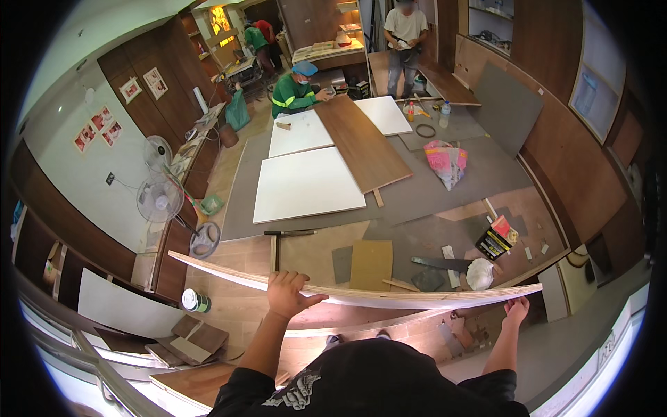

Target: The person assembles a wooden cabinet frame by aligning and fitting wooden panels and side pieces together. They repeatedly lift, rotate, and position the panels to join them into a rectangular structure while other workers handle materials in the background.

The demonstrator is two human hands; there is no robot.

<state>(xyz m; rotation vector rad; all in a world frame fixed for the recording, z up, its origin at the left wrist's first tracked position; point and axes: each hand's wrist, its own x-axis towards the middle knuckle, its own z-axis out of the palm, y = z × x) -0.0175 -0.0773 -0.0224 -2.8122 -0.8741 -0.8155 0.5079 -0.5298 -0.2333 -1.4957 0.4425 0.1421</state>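
A long board (410,299) with a pale plywood edge and a white face stands on edge across the front of me. My left hand (287,295) is closed over its upper edge left of the middle, fingers on the far side and thumb lying to the right. Close to the board's right end, my right hand (515,310) grips the same edge. Just beyond the board, on the grey work surface (240,208), are a yellowish-brown square sheet (371,261), a handsaw (440,263) and a crumpled white bag (479,274).
White panels (308,186) lie farther off beneath a brown wood panel (361,142). A person in green (288,96) crouches behind them; another person (404,35) stands at the back. A pink-and-white bag (446,164) and black box (492,243) sit right. Fans (160,198) stand left, above a can (196,301).
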